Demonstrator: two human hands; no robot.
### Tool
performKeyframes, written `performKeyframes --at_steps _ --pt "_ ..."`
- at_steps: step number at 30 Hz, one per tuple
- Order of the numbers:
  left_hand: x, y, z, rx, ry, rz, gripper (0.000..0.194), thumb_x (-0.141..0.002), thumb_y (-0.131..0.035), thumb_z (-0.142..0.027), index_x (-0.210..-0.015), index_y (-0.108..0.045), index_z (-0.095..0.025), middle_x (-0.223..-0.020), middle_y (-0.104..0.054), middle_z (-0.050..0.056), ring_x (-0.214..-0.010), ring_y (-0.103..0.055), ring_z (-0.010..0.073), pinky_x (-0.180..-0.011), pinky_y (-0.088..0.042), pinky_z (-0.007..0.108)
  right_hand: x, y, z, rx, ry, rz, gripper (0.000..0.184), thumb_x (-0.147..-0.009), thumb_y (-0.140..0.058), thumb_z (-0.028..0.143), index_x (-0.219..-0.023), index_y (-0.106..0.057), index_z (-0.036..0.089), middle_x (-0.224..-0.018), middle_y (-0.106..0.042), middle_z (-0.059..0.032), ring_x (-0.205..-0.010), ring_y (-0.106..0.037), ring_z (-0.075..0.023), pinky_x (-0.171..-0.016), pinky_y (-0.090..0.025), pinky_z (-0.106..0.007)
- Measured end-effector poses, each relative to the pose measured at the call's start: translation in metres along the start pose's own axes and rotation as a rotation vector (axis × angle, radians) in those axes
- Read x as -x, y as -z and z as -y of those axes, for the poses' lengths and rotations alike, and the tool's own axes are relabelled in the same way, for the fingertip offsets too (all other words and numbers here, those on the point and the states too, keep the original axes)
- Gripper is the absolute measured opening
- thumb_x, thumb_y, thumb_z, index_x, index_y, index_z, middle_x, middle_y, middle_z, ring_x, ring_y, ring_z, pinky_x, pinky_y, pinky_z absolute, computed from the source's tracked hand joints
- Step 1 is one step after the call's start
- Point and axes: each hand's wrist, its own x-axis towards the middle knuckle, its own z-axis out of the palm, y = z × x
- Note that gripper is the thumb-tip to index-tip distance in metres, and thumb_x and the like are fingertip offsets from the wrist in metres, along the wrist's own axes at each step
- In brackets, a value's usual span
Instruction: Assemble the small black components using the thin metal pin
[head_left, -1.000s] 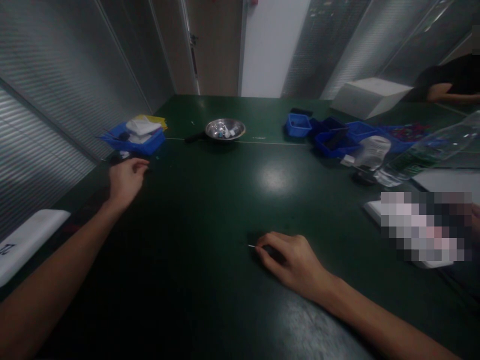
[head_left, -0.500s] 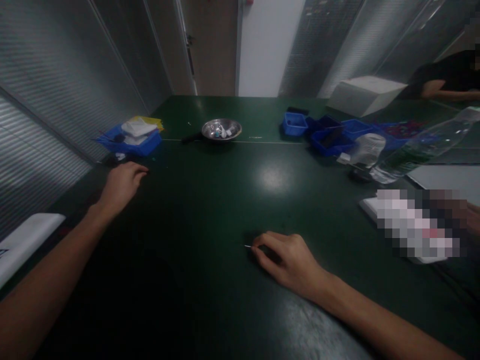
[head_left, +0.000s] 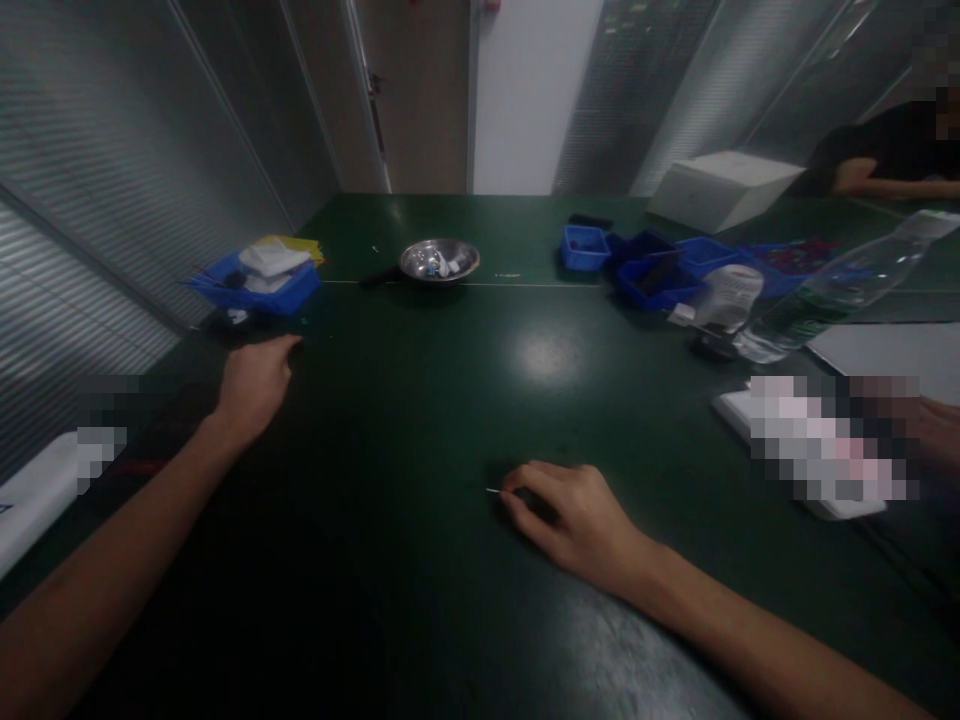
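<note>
My right hand (head_left: 566, 510) rests low over the green table (head_left: 420, 420), with thumb and index finger pinched together. A short, thin, pale needle-like piece (head_left: 493, 490) sticks out to the left of its fingertips. At the left, my left hand (head_left: 256, 378) reaches forward over the table with its fingers drawn together and pointing down. What those fingers hold, if anything, is hidden behind the hand. Just beyond it stands a blue tray (head_left: 296, 292) with white folded material and a yellow piece in it.
A metal bowl (head_left: 409, 268) holding small white and blue bits stands mid-table. Several blue bins (head_left: 585, 252), a water bottle (head_left: 814, 300) and a white box (head_left: 720, 190) stand at the right. A white device (head_left: 37, 500) lies at left. Another person's arm (head_left: 885, 180) is far right.
My left hand has turned, its fingers now closer together and less visible. My right hand keeps its pinch on the thin piece. The whole view has shifted slightly.
</note>
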Motion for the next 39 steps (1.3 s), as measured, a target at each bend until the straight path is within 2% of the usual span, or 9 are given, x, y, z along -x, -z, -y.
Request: performKeyframes --at_steps 7,13,19,23,30,34,39 --pt "0.005 0.004 -0.01 -0.054 -0.051 0.01 0.049 -0.096 -0.043 -0.009 -0.142 -0.058 -0.006 -0.138 -0.064 0.019 -0.12 -0.066 0.0334 -0.103 -0.05 0.044 0.002 0.001 0.0 0.01 -0.005 0.009 0.018 -0.106 -0.051 0.03 -0.105 -0.066 0.021 -0.088 -0.068 -0.0013 -0.069 -0.063 -0.0128 -0.064 -0.042 -0.026" --pt "0.011 0.007 -0.026 -0.121 -0.044 0.069 0.047 -0.103 -0.034 -0.018 -0.144 -0.051 -0.002 -0.144 -0.056 0.025 -0.116 -0.066 0.0335 -0.096 -0.053 0.045 0.002 0.0 0.0 0.011 -0.007 0.004 0.018 -0.105 -0.052 0.032 -0.104 -0.066 0.021 -0.088 -0.068 -0.0009 -0.067 -0.062 -0.0124 -0.062 -0.041 -0.025" --pt "0.015 0.009 -0.028 -0.074 -0.06 0.04 0.05 -0.105 -0.033 -0.018 -0.151 -0.041 0.001 -0.144 -0.055 0.025 -0.12 -0.063 0.0332 -0.1 -0.05 0.046 0.003 0.0 0.0 0.01 -0.002 0.004 0.018 -0.105 -0.051 0.032 -0.105 -0.066 0.021 -0.087 -0.068 -0.0013 -0.067 -0.061 -0.0123 -0.063 -0.042 -0.025" --pt "0.018 0.006 -0.027 -0.037 -0.025 -0.009 0.052 -0.105 -0.036 -0.016 -0.154 -0.036 0.001 -0.149 -0.051 0.025 -0.123 -0.061 0.0327 -0.105 -0.047 0.048 0.003 0.001 0.001 0.01 -0.002 0.0 0.018 -0.105 -0.051 0.031 -0.105 -0.066 0.021 -0.087 -0.068 -0.0015 -0.067 -0.061 -0.0123 -0.063 -0.042 -0.025" --pt "0.014 -0.001 -0.024 -0.022 -0.061 -0.082 0.052 -0.102 -0.041 -0.013 -0.151 -0.04 0.004 -0.15 -0.051 0.023 -0.137 -0.05 0.0313 -0.115 -0.036 0.048 0.002 0.001 0.002 0.01 -0.005 0.002 0.018 -0.105 -0.051 0.032 -0.104 -0.066 0.021 -0.087 -0.068 -0.0008 -0.065 -0.06 -0.0117 -0.062 -0.041 -0.025" --pt "0.009 -0.003 -0.018 -0.014 -0.063 -0.124 0.05 -0.099 -0.044 -0.01 -0.146 -0.046 0.006 -0.148 -0.053 0.023 -0.137 -0.049 0.0293 -0.118 -0.033 0.047 0.003 0.001 0.001 0.017 -0.006 -0.001 0.018 -0.105 -0.051 0.032 -0.105 -0.066 0.021 -0.088 -0.068 -0.001 -0.066 -0.061 -0.0119 -0.063 -0.041 -0.025" --pt "0.006 0.001 -0.005 0.01 -0.032 -0.082 0.042 -0.103 -0.047 -0.022 -0.136 -0.058 -0.001 -0.131 -0.066 0.015 -0.116 -0.061 0.0268 -0.109 -0.042 0.047 0.003 0.001 0.002 0.025 -0.011 -0.001 0.019 -0.105 -0.052 0.032 -0.104 -0.067 0.021 -0.086 -0.068 -0.0007 -0.066 -0.061 -0.0119 -0.062 -0.041 -0.024"
